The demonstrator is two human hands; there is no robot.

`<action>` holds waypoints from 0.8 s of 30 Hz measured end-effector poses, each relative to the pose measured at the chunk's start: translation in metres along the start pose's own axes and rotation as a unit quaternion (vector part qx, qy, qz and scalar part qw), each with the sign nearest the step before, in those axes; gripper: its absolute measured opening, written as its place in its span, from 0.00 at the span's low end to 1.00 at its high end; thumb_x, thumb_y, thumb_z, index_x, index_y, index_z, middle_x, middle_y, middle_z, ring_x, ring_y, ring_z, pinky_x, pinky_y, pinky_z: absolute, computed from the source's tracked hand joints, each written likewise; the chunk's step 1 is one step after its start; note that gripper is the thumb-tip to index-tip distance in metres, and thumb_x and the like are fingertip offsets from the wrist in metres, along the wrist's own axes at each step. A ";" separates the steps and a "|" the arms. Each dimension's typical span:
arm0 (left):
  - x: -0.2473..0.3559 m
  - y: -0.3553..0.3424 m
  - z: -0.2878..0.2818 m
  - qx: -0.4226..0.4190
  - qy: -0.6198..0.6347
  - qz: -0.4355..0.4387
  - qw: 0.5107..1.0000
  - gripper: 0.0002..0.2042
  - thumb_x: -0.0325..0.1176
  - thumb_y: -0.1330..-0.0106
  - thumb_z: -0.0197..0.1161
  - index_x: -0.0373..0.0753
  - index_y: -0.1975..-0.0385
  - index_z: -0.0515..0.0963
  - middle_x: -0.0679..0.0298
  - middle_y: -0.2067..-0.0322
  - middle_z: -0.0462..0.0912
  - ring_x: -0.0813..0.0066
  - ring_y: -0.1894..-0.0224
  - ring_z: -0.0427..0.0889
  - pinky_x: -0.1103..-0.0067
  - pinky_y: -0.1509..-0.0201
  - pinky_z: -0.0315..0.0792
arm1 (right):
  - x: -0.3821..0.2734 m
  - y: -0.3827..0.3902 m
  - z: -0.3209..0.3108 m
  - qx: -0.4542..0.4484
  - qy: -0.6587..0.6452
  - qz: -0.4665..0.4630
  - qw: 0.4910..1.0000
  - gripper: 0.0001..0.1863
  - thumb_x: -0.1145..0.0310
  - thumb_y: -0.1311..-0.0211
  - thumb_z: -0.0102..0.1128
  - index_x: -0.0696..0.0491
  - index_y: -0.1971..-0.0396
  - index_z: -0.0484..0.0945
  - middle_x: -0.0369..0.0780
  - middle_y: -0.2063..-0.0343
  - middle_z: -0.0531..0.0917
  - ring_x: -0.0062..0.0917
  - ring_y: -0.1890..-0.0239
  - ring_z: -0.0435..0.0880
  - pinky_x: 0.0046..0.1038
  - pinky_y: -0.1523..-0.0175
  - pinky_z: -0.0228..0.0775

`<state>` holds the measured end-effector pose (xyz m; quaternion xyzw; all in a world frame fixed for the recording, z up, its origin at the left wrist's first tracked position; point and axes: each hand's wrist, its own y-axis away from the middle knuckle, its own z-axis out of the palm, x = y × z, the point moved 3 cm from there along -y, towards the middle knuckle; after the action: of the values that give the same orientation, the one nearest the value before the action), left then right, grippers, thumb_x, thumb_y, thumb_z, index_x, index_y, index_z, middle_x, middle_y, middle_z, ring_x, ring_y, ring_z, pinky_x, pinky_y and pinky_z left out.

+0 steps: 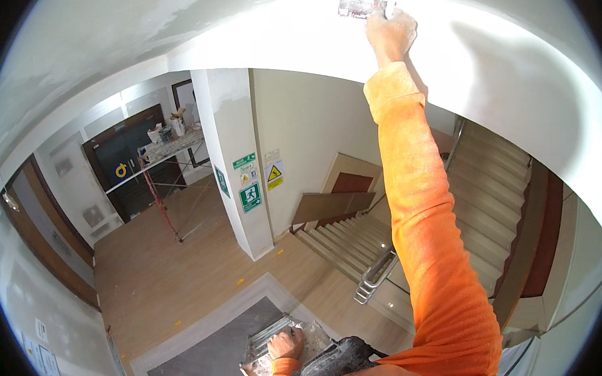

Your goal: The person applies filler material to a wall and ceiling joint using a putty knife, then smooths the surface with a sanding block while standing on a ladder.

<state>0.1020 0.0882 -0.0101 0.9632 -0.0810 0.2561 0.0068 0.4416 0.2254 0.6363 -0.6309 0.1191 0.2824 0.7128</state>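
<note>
At the top of the frame, the right hand (391,32), its orange sleeve stretched upward, grips a flat metal plastering trowel (365,5) pressed against the white plastered ceiling (498,62). At bottom centre, the left hand (286,343) clasps a plaster-smeared metal hawk board (265,356), above a stairwell (358,243) and a red scaffold (161,188) at upper left.
</note>
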 end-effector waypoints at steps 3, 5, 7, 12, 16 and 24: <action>0.007 -0.002 -0.004 -0.019 -0.002 -0.010 1.000 0.21 0.51 0.36 0.56 0.38 0.71 0.85 0.44 0.70 0.87 0.42 0.64 0.86 0.55 0.53 0.77 | 0.013 -0.003 0.026 0.016 0.058 -0.086 0.994 0.16 0.61 0.39 0.67 0.62 0.66 0.85 0.52 0.63 0.87 0.46 0.56 0.87 0.39 0.49 0.78; 0.011 0.000 -0.010 -0.012 -0.003 -0.005 1.000 0.21 0.51 0.36 0.56 0.38 0.70 0.85 0.44 0.70 0.87 0.42 0.63 0.87 0.55 0.53 0.77 | 0.012 -0.006 0.043 0.022 0.064 -0.062 0.996 0.16 0.61 0.39 0.67 0.62 0.65 0.85 0.52 0.64 0.87 0.46 0.56 0.87 0.39 0.48 0.78; 0.010 0.001 -0.011 -0.015 -0.002 -0.006 1.000 0.21 0.51 0.36 0.56 0.38 0.69 0.86 0.44 0.69 0.87 0.43 0.63 0.87 0.55 0.52 0.76 | 0.011 -0.009 0.050 0.016 0.051 -0.045 0.998 0.17 0.61 0.39 0.66 0.62 0.66 0.86 0.53 0.64 0.87 0.46 0.57 0.87 0.39 0.48 0.78; 0.009 -0.001 -0.013 -0.030 0.002 -0.013 0.999 0.21 0.51 0.35 0.56 0.39 0.66 0.86 0.44 0.67 0.87 0.42 0.62 0.87 0.54 0.51 0.76 | 0.011 -0.018 0.026 0.000 0.009 -0.055 0.998 0.17 0.59 0.39 0.68 0.62 0.69 0.87 0.53 0.68 0.88 0.46 0.59 0.88 0.37 0.50 0.78; 0.007 -0.001 -0.012 -0.039 0.015 0.001 0.999 0.21 0.51 0.34 0.55 0.39 0.66 0.85 0.44 0.66 0.87 0.43 0.61 0.87 0.54 0.51 0.76 | 0.025 -0.031 -0.021 0.030 -0.087 -0.033 0.995 0.18 0.59 0.36 0.66 0.62 0.70 0.87 0.52 0.71 0.87 0.44 0.61 0.88 0.36 0.52 0.77; 0.008 0.001 -0.011 -0.031 0.001 0.001 1.000 0.20 0.50 0.34 0.56 0.40 0.67 0.86 0.44 0.70 0.87 0.43 0.63 0.87 0.54 0.53 0.76 | 0.041 -0.012 -0.002 -0.053 -0.079 -0.075 0.993 0.18 0.58 0.34 0.64 0.62 0.65 0.86 0.53 0.67 0.88 0.46 0.58 0.87 0.37 0.49 0.77</action>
<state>0.1036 0.0866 0.0036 0.9623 -0.0903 0.2541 0.0364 0.4818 0.2335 0.6239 -0.6505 -0.0001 0.2826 0.7050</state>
